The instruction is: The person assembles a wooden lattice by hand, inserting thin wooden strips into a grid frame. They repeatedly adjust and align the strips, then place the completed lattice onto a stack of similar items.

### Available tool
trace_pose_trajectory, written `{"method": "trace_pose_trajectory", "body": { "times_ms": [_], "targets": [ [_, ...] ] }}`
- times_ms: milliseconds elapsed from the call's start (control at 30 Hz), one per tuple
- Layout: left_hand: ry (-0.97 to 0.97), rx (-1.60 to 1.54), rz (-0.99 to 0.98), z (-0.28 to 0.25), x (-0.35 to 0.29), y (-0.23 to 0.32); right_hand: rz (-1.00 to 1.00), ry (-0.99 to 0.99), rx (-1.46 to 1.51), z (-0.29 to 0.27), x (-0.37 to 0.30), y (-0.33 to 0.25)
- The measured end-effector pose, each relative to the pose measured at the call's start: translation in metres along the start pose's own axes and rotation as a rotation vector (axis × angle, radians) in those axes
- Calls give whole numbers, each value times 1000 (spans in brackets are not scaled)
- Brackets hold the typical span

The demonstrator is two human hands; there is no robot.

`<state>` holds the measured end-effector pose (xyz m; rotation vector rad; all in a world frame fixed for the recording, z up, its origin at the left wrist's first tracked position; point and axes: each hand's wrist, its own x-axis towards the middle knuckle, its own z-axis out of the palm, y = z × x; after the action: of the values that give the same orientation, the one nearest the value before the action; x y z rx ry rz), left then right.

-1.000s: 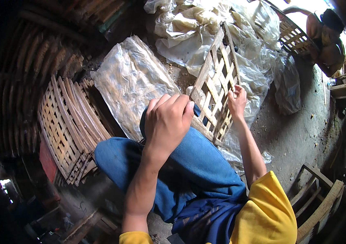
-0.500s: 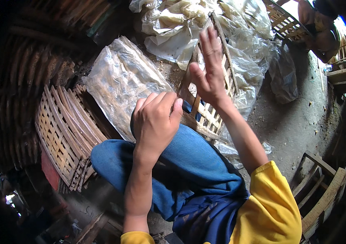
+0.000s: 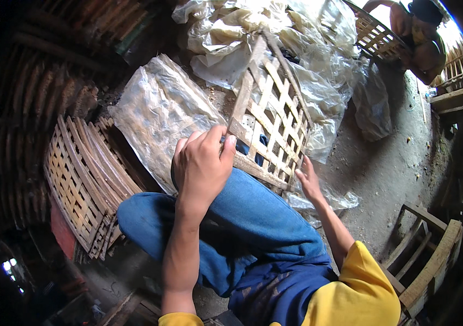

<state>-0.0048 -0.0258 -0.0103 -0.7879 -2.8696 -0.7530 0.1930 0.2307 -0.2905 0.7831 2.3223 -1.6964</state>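
A woven bamboo tray (image 3: pixel 276 117) with a wooden frame leans tilted in front of my knees, its open lattice facing up toward me. My left hand (image 3: pixel 201 165) is closed at the tray's near left corner, the thumb on the frame edge and the curled fingertips hidden. Beside the near right corner is my right hand (image 3: pixel 311 182), its fingers stretched out; it touches or nearly touches the frame's edge. Blue denim shows through gaps in the weave.
Several similar woven trays (image 3: pixel 82 185) stand stacked at the left. A plastic-covered slab (image 3: pixel 161 111) lies beyond my left hand, with crumpled clear plastic sheeting (image 3: pixel 324 98) behind the tray. A wooden frame stool (image 3: pixel 430 266) stands at right. Another person (image 3: pixel 424 41) holds a lattice tray at far right.
My right hand has dropped from above the tray's middle to its near right corner. The left hand keeps its place at the other corner. More of the lattice now shows.
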Motion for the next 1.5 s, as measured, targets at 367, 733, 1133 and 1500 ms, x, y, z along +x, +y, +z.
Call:
{"method": "trace_pose_trajectory", "body": {
  "times_ms": [367,733,1133,1500],
  "targets": [
    [-116,-450,34,-12,26,5,-763,40,-466,-21,-22,-175],
    [73,-528,160,8,48,-2,-437,891,-406,-226,26,-154],
    [-440,-299,179,23,52,14,-301,924,-528,-221,117,-227],
    [-234,3,43,17,50,-4,-180,697,-579,-165,180,-296]
  ]
}}
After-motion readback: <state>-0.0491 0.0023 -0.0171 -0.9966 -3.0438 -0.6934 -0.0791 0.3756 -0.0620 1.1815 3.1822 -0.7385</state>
